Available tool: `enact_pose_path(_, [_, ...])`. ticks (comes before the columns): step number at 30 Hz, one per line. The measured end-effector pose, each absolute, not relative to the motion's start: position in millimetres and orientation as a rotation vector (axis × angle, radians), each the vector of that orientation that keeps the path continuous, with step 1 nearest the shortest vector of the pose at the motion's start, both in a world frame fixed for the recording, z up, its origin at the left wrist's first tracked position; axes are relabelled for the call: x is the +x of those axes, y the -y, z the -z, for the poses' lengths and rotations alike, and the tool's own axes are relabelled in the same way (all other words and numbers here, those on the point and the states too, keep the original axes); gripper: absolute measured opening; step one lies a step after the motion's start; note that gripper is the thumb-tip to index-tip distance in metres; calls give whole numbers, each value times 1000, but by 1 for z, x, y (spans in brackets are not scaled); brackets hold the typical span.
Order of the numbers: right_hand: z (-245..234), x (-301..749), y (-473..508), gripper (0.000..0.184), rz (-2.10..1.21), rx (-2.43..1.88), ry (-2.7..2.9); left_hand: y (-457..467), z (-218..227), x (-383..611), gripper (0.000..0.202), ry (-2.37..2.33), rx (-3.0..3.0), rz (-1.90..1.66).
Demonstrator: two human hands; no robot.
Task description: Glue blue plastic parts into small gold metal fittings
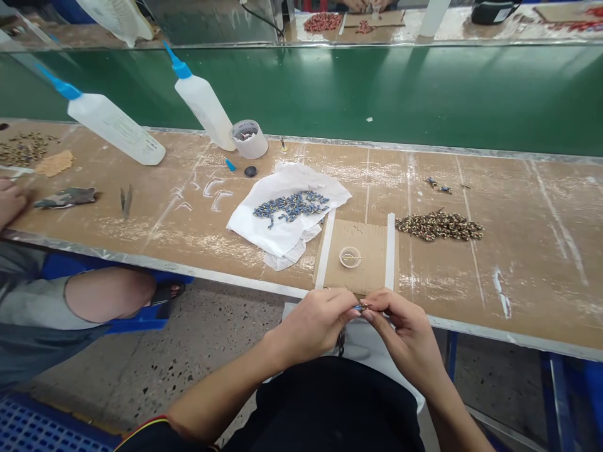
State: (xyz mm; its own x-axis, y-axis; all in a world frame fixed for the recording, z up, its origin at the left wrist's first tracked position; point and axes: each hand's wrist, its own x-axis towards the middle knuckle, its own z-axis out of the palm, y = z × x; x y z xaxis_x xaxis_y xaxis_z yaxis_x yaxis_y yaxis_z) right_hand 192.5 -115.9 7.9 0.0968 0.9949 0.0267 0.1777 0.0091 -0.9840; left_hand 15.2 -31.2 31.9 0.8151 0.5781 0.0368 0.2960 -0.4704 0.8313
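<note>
At the table's front edge, my left hand (323,317) pinches a small blue piece (358,307). The fingertips of my right hand (405,326) are closed at its other end, around a tiny brownish bit (364,306) that is mostly hidden. Just beyond my hands is a small round cup (350,257) with a thin wire-like strand across it, on a cardboard pad (367,276) edged with white tape. Many blue pieces (292,207) lie on a crumpled white sheet (249,226) to the left. A pile of dark gold-toned pieces (438,226) is to the right.
Two white bottles with blue nozzles, one (113,129) leaning beside the other (205,107), stand at the back left near a tape roll (249,139). A green belt (330,88) runs behind the table. Tweezers (126,201) and another person's hand (10,199) are at left.
</note>
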Motion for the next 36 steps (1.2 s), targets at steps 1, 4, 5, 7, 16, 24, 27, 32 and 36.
enact_pose_path(1, [-6,191,117,7,-1044,-1370,1244,31,-31,15,25,-648,2179,-425])
enact_pose_path(4, [-3,187,119,3,-1085,-1365,1125,29,-29,15,25,-630,2265,-449])
enact_pose_path(5, [-3,186,120,4,-1104,-1360,1084,28,-30,15,25,-611,2245,-451])
enact_pose_path(7, [-3,185,122,3,-1128,-1343,1030,27,-31,15,26,-580,2154,-448])
enact_pose_path(16, [-12,186,119,13,-1105,-1329,1206,29,-27,18,31,-548,1927,-407])
enact_pose_path(24, [-10,193,115,22,-1181,-1319,1349,31,-12,16,24,-481,1992,-399])
enact_pose_path(27, [-7,192,114,21,-1215,-1315,1321,30,-11,17,25,-474,2005,-393])
enact_pose_path(32, [-3,196,107,18,-1201,-1378,1257,10,-24,12,25,-515,2021,-230])
enact_pose_path(36, [-1,237,95,20,-825,-1667,1234,-33,-32,-9,22,-897,2077,-373])
